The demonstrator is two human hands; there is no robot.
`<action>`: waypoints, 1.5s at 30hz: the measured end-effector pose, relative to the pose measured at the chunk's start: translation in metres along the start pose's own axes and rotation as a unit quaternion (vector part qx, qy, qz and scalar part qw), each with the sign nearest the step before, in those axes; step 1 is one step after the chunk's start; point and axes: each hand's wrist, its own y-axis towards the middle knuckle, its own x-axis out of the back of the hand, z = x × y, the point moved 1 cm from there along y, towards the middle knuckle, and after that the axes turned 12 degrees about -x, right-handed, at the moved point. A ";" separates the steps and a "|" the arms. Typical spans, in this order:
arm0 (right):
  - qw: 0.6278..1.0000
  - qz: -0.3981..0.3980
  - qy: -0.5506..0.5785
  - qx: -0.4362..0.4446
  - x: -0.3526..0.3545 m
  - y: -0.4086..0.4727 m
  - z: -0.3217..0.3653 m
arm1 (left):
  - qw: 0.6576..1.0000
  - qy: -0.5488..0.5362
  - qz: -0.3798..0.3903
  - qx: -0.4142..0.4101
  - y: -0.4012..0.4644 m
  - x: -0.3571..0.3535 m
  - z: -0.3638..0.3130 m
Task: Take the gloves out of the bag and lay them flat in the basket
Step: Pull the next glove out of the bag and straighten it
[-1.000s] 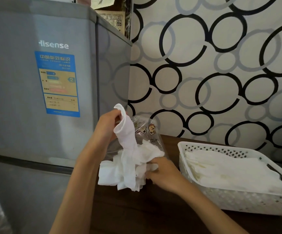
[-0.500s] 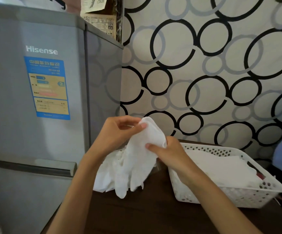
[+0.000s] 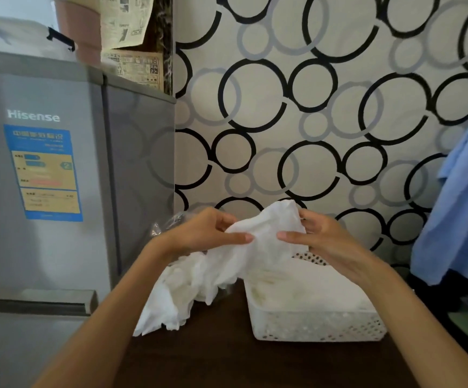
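With a white stack already flat in the basket (image 3: 319, 329), we judge ourselves midway: our left hand (image 3: 204, 233) and right hand (image 3: 319, 239) each pinch 1 glove (image 3: 266, 231) above it, more gloves (image 3: 171, 298) heaped on the worktop (image 3: 221, 357).

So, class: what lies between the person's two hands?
In the head view, a white glove spans the gap, pinched by the left hand and right hand.
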 end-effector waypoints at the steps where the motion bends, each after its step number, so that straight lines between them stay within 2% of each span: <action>1: 0.999 -0.023 -0.022 0.010 0.002 -0.002 0.002 | 1.000 0.009 0.008 -0.008 0.005 -0.004 -0.004; 8: 0.978 -0.206 -0.025 0.026 0.038 -0.005 0.011 | 0.999 -0.022 0.008 -0.036 0.027 -0.026 -0.016; 13: 0.966 -0.251 -0.027 0.051 0.061 -0.006 0.006 | 0.999 -0.023 -0.023 -0.033 0.030 -0.031 -0.002; 16: 0.961 -0.266 -0.019 0.067 0.061 -0.007 -0.001 | 0.994 -0.032 -0.100 -0.018 0.032 -0.040 0.002; 19: 0.947 -0.301 -0.037 0.109 0.048 -0.003 -0.005 | 0.974 -0.072 -0.216 -0.003 0.033 -0.050 0.000; 23: 0.942 -0.289 -0.007 0.172 0.021 0.000 0.002 | 0.916 -0.060 -0.395 -0.027 0.029 -0.051 -0.012; 26: 0.947 -0.272 0.043 0.167 0.014 0.002 0.003 | 0.880 0.042 -0.466 -0.079 0.026 -0.041 -0.020; 27: 0.953 -0.261 0.062 0.144 0.017 0.004 -0.001 | 0.879 0.079 -0.462 -0.086 0.026 -0.037 -0.020; 29: 0.967 -0.229 0.086 0.072 0.029 0.008 -0.015 | 0.898 0.143 -0.409 -0.075 0.032 -0.032 -0.015; 33: 0.971 -0.230 0.017 -0.069 0.054 0.022 -0.064 | 0.955 0.234 -0.180 -0.025 0.063 -0.051 0.020; 36: 0.957 -0.268 -0.053 -0.101 0.067 0.032 -0.095 | 0.963 0.261 -0.060 0.001 0.090 -0.078 0.047; 38: 0.949 -0.285 -0.094 -0.093 0.076 0.036 -0.105 | 0.954 0.296 -0.040 0.001 0.102 -0.090 0.054; 42: 0.927 -0.307 -0.196 -0.086 0.092 0.040 -0.115 | 0.934 0.351 -0.063 -0.017 0.120 -0.105 0.059; 45: 0.900 -0.340 -0.259 -0.088 0.098 0.041 -0.118 | 0.896 0.438 -0.075 -0.027 0.126 -0.110 0.058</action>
